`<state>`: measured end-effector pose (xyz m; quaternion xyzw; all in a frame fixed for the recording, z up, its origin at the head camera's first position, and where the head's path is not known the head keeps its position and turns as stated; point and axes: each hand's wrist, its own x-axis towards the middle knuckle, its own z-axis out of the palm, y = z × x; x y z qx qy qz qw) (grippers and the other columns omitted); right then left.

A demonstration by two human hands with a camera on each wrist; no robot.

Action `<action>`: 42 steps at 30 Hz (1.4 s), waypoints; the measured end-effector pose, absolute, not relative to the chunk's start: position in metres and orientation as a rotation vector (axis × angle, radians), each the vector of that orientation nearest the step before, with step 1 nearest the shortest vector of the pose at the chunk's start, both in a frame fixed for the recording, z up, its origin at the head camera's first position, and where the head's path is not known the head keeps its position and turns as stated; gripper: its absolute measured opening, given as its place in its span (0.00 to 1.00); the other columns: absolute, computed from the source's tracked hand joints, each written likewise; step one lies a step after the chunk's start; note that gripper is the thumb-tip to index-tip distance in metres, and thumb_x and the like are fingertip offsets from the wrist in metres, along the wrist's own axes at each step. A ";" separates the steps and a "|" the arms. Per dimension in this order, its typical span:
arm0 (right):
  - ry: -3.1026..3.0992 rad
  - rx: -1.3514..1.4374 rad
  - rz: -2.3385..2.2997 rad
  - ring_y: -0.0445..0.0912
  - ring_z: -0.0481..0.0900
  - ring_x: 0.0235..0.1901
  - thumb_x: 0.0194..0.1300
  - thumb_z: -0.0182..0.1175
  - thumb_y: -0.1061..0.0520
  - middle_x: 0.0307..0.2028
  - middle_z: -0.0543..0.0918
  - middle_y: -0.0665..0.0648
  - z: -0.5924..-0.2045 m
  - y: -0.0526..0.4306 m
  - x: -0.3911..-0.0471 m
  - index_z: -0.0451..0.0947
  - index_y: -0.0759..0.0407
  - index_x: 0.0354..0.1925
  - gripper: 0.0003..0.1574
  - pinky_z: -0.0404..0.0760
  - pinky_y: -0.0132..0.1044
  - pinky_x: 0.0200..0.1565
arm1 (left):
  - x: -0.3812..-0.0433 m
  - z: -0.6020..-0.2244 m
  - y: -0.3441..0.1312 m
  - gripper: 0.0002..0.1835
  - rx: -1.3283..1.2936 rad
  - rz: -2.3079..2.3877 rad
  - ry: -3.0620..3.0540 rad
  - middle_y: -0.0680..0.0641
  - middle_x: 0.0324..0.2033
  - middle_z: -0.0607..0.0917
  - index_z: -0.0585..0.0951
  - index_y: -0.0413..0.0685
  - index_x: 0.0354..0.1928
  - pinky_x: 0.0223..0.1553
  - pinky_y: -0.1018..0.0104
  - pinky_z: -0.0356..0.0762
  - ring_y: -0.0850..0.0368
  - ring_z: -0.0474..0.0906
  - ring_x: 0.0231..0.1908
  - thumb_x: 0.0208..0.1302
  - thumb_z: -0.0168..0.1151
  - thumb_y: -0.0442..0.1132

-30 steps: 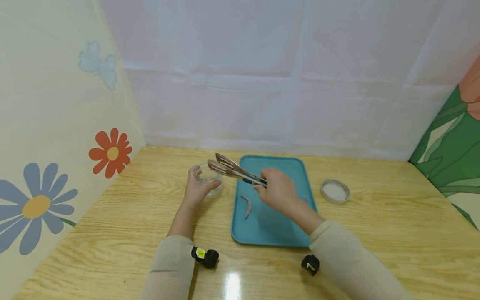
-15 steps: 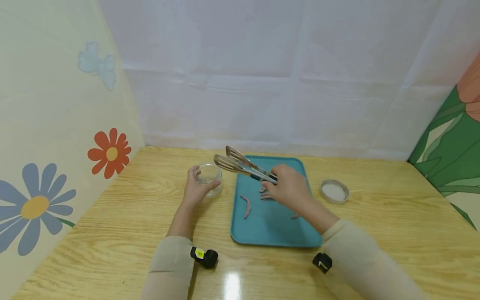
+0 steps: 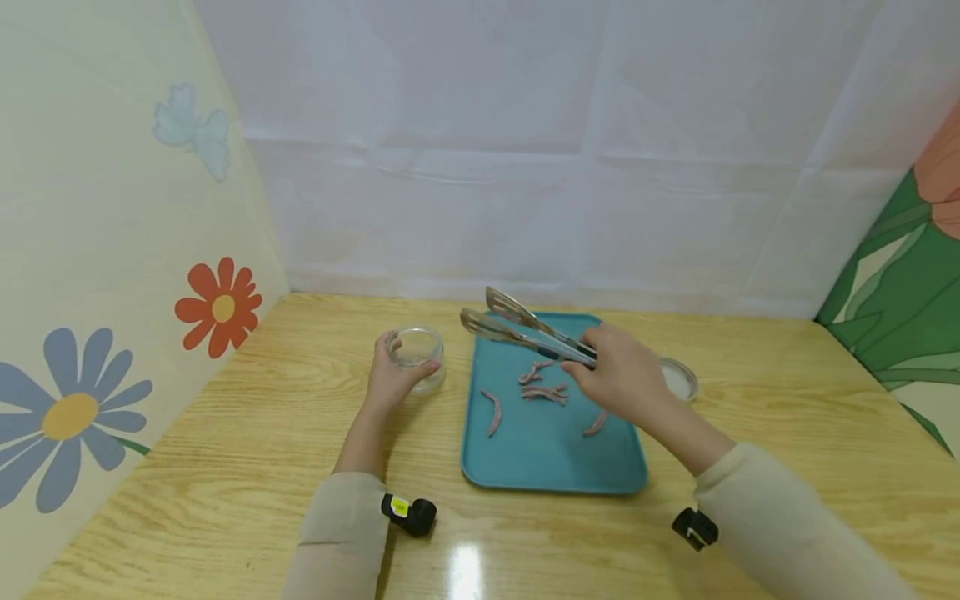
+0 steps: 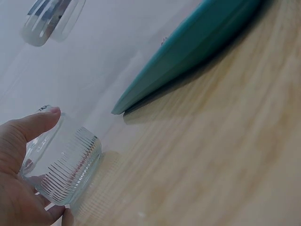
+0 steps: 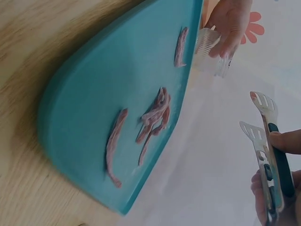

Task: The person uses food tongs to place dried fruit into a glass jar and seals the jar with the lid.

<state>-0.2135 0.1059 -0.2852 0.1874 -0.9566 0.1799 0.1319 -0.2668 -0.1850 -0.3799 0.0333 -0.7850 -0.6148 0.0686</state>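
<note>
My left hand (image 3: 392,377) grips a clear glass jar (image 3: 427,379) standing on the table left of the tray, thumb on its near right side. The left wrist view shows ribbed glass on the jar's lower wall (image 4: 70,165). In my right hand (image 3: 618,371) are metal tongs (image 3: 543,340), held above the tray with slotted tips spread apart and nothing between them. Pinkish meat strips lie on the blue tray (image 3: 525,467): one curved strip (image 3: 492,412) at left, a small cluster (image 3: 545,393) in the middle, one strip (image 3: 596,423) at right.
A round shallow lid (image 3: 681,382) rests on the table right of the tray, partly covered by my right hand. The wooden table (image 3: 262,467) meets a white cloth backdrop (image 3: 450,208) behind, with flower-printed panels at both sides.
My right hand has moved right with the tongs, from beside the jar to over the tray, uncovering the middle and right strips. My left hand stays on the jar.
</note>
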 end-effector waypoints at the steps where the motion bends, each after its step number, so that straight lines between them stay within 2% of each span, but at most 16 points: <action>1: -2.780 0.546 0.520 0.44 0.61 0.15 0.53 0.61 0.49 0.20 0.67 0.52 -0.285 0.109 -0.213 0.71 0.59 0.28 0.14 0.59 0.34 0.14 | -0.267 -0.380 -0.185 0.50 0.099 -1.854 -2.364 0.38 0.60 0.53 0.46 0.44 0.63 0.54 0.51 0.56 0.40 0.49 0.59 0.43 0.69 0.42; 9: -2.780 0.516 0.500 0.44 0.61 0.17 0.51 0.62 0.51 0.21 0.68 0.53 -0.289 0.127 -0.209 0.71 0.59 0.26 0.14 0.59 0.34 0.16 | -0.266 -0.381 -0.185 0.50 0.091 -1.857 -2.375 0.39 0.60 0.53 0.45 0.45 0.63 0.53 0.50 0.57 0.39 0.48 0.59 0.44 0.68 0.42; 23: -2.800 0.475 0.375 0.43 0.63 0.18 0.49 0.64 0.52 0.23 0.70 0.53 -0.293 0.164 -0.190 0.75 0.63 0.32 0.17 0.61 0.33 0.14 | -0.265 -0.381 -0.185 0.51 0.099 -1.877 -2.367 0.39 0.60 0.52 0.45 0.46 0.64 0.53 0.51 0.59 0.40 0.49 0.58 0.44 0.68 0.42; 26: -2.797 0.490 0.373 0.43 0.64 0.18 0.49 0.64 0.52 0.24 0.71 0.53 -0.296 0.170 -0.189 0.75 0.61 0.32 0.15 0.61 0.33 0.14 | -0.265 -0.381 -0.186 0.50 0.110 -1.881 -2.365 0.39 0.60 0.52 0.45 0.47 0.64 0.52 0.52 0.59 0.40 0.49 0.58 0.44 0.68 0.42; 31: -2.785 0.540 0.378 0.42 0.62 0.17 0.48 0.65 0.54 0.21 0.69 0.49 -0.302 0.175 -0.188 0.73 0.56 0.27 0.11 0.60 0.33 0.13 | -0.265 -0.380 -0.186 0.50 0.115 -1.881 -2.361 0.39 0.60 0.53 0.45 0.46 0.63 0.52 0.52 0.60 0.40 0.51 0.58 0.44 0.68 0.41; 37: -2.752 0.572 0.325 0.40 0.61 0.15 0.46 0.66 0.54 0.21 0.66 0.49 -0.309 0.178 -0.186 0.69 0.55 0.22 0.14 0.59 0.32 0.13 | -0.265 -0.380 -0.186 0.50 0.109 -1.868 -2.371 0.39 0.60 0.53 0.45 0.46 0.64 0.52 0.52 0.59 0.40 0.50 0.58 0.45 0.68 0.42; 42: -2.753 0.588 0.273 0.41 0.59 0.15 0.44 0.67 0.53 0.19 0.64 0.49 -0.313 0.180 -0.185 0.69 0.55 0.21 0.15 0.59 0.32 0.13 | -0.265 -0.380 -0.186 0.50 0.105 -1.861 -2.372 0.39 0.60 0.53 0.45 0.46 0.64 0.52 0.51 0.59 0.40 0.50 0.58 0.44 0.68 0.43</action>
